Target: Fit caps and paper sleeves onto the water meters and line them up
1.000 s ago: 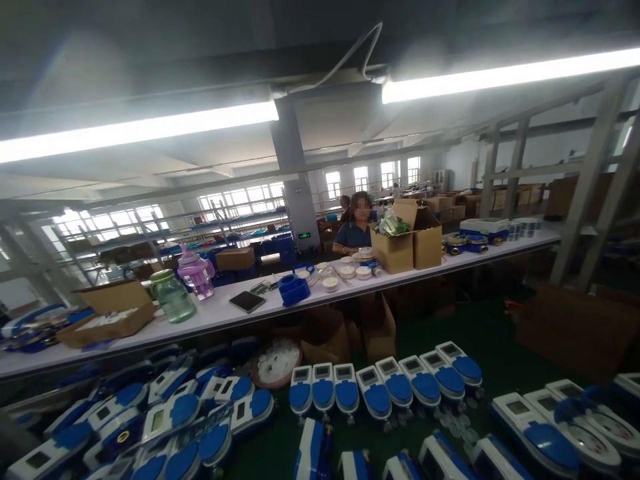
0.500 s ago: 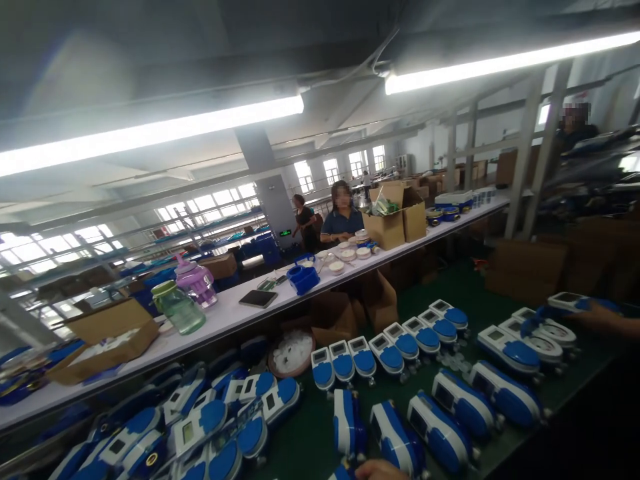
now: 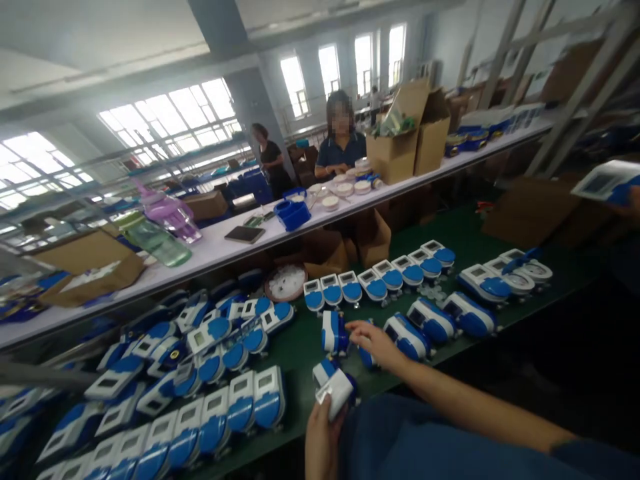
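Over green bench (image 3: 300, 347): left hand (image 3: 320, 437) now up in view, clasping white-blue meter (image 3: 336, 388); right hand (image 3: 374, 343) newly reaching, fingers loose on lying meter (image 3: 367, 353), unit pickup underway

Counted: seven meters (image 3: 380, 283) in the centre row; two bottles (image 3: 160, 230) at left on the shelf; two boxes (image 3: 410, 143) upper right; two co-workers (image 3: 343, 137) behind; one tablet (image 3: 244, 234).

Blue-white meter (image 3: 336, 389), tilted, near edge
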`<state>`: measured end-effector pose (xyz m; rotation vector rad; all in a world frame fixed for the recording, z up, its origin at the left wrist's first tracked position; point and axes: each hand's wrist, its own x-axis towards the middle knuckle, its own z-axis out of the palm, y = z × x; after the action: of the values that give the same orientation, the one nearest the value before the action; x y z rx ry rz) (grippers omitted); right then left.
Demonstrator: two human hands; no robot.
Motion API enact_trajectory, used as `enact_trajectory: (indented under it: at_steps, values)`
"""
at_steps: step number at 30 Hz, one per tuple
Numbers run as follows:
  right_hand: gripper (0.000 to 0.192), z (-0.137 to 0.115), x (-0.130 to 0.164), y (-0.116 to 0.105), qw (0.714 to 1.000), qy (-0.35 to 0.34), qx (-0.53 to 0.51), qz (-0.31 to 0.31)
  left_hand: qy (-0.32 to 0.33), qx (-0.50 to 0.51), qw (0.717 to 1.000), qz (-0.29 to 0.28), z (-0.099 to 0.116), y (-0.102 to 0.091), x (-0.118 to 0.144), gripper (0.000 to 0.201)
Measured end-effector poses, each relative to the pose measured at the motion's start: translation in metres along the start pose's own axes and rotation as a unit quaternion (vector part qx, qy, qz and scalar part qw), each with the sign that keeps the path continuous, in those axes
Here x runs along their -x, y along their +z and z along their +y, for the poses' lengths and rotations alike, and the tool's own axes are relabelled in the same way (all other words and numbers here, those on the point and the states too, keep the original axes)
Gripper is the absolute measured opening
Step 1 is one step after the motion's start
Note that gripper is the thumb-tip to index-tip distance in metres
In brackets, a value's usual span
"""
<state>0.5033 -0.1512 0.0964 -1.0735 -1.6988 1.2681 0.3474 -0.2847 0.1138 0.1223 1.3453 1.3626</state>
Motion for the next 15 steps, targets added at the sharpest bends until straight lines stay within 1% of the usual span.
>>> enact_trajectory:
  at_steps: [1, 3, 6, 8, 10, 15]
  values:
    - [0.025, 0.018, -0.016, -0.013, 1.0, 0.009, 0.02, 0.007, -0.003, 0.01, 1.0, 0.0, -0.007, -0.004, -0.004, 0.018]
    - [0.026, 0.059, -0.046, -0.037, 0.998, 0.031, 0.059, -0.006, 0.0, 0.031, 1.0, -0.002, -0.017, -0.009, -0.01, 0.017]
    - [0.026, 0.117, -0.081, -0.06, 0.991, 0.073, 0.106, -0.045, 0.008, 0.046, 0.999, 0.024, -0.028, -0.006, -0.014, 0.019]
    - [0.024, 0.146, -0.097, -0.066, 0.983, 0.1, 0.128, -0.085, 0.007, 0.052, 0.998, 0.047, -0.034, 0.001, -0.017, 0.02]
    - [0.022, 0.167, -0.107, -0.066, 0.976, 0.116, 0.138, -0.122, 0.001, 0.056, 0.996, 0.068, -0.04, 0.009, -0.018, 0.021]
    - [0.017, 0.205, -0.125, -0.059, 0.965, 0.128, 0.13, -0.186, -0.011, 0.063, 0.992, 0.112, -0.051, 0.024, -0.021, 0.021]
